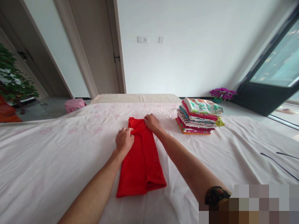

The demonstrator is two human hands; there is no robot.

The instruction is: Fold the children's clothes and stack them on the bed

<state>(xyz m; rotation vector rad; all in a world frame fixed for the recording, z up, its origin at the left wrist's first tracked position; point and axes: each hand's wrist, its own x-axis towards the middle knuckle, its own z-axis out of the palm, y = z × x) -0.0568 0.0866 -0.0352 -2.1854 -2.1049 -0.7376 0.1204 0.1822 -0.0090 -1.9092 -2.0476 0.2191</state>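
Observation:
A red garment (140,158), folded into a long narrow shape, lies on the white sheet in front of me. Its wider end points toward me, with a fold gaping a little at the near right corner. My left hand (125,139) has its fingers curled on the garment's left edge, close to the far end. At the far right corner, my right hand (152,122) grips the cloth between thumb and fingers. Whether the garment is a top or trousers I cannot tell.
To the right stands a stack of folded clothes (198,119) in several colours, with a pale cord (171,114) beside it. Dark cords (277,165) lie at the far right. Beyond the bed are a pink stool (75,105), purple flowers (223,93) and a leafy plant (14,77).

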